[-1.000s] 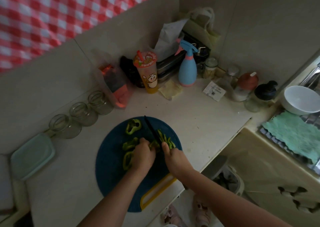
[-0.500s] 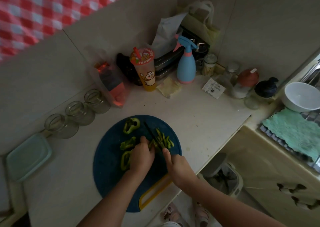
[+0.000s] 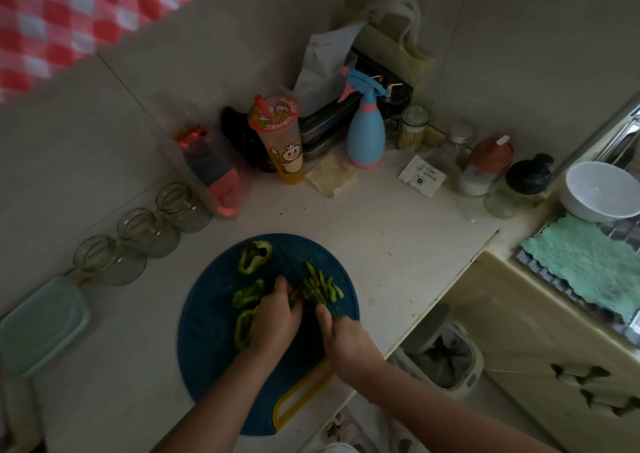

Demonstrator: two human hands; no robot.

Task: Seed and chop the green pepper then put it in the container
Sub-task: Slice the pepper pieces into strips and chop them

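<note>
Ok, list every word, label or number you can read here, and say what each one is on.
Nothing can be quoted with confidence.
Drink cup lid: red printed characters, too blurred to read.
White paper packet: small dark print, too small to read.

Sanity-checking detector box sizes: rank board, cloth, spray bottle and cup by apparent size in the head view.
1. Board, clearly the largest.
2. Cloth, though the frame edge cuts it off.
3. Spray bottle and cup look about alike, so they are not ranked.
</note>
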